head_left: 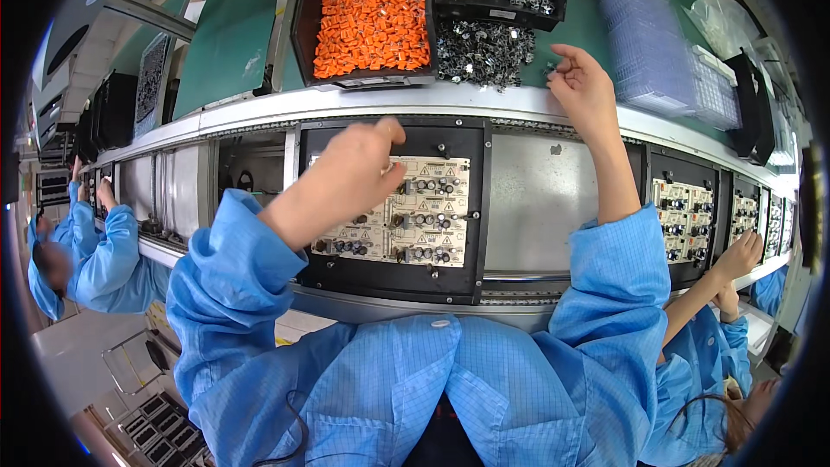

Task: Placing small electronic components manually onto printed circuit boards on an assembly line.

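My left hand [350,164] is above the left part of a circuit board panel [432,223], its fingers curled and slightly blurred; whatever they may hold is hidden. The panel, pale with several round capacitors, lies in a black carrier frame [393,281] on the line. My right hand [584,91] is raised over the bench edge, thumb and finger pinching a small dark metallic part [551,68]. Just left of it, a heap of similar small black and silver parts [484,52] spills in front of a black bin [497,15].
A bin of orange components [372,13] stands at the back. Stacked clear purplish trays [644,43] and a plastic bag [724,26] are at the right. Another loaded carrier [683,220] lies right, beside a co-worker's hands [739,258]. Another person [112,251] works at far left.
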